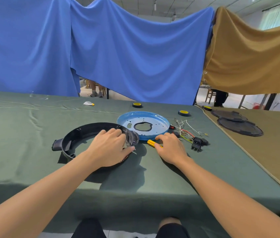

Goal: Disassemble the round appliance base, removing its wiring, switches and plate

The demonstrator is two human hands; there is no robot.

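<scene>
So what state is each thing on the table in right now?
Ring: plate and wiring out, left hand grips it.
Plate: off the ring, flat on the cloth.
Wiring: loose on the cloth, right of the plate.
Switches: attached to the wiring, out of the ring.
Screwdriver: lying on the cloth, right hand pinches its handle.

Left hand (108,148) gripping black base ring (77,133), right hand (170,148) holding yellow tool (151,143), blue plate (127,119) behind, wiring (183,133) right
</scene>
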